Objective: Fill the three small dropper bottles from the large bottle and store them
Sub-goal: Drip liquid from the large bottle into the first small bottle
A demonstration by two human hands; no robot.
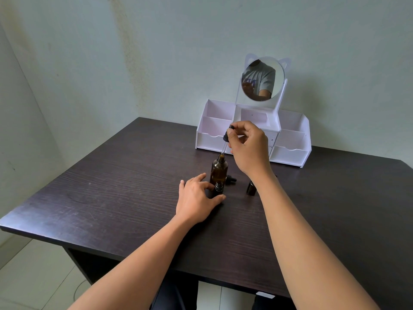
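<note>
The right hand [248,148] pinches a dropper [226,139], its glass tip just above the open mouth of the large bottle [219,170] of amber glass, which stands directly below that grip. The left hand [196,198] grasps an uncapped small bottle [218,190] on the worktop [125,186]. A loose cap [230,180] lies behind it; another small bottle [251,187] stands right. The organizer [288,139] compartments look empty.

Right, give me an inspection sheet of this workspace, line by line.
Surface: dark wood-grain table, bare in front.
Job's things: large amber bottle open and upright; small bottle open; another small bottle beside the right forearm; loose dropper cap lying behind.
Clutter: nothing seen.
Grips: left hand steadies the near small bottle; right hand pinches a dropper over the large bottle's mouth.
Cables: nothing seen.
Surroundings: white organiser with round mirror, compartments empty; plain walls.
</note>
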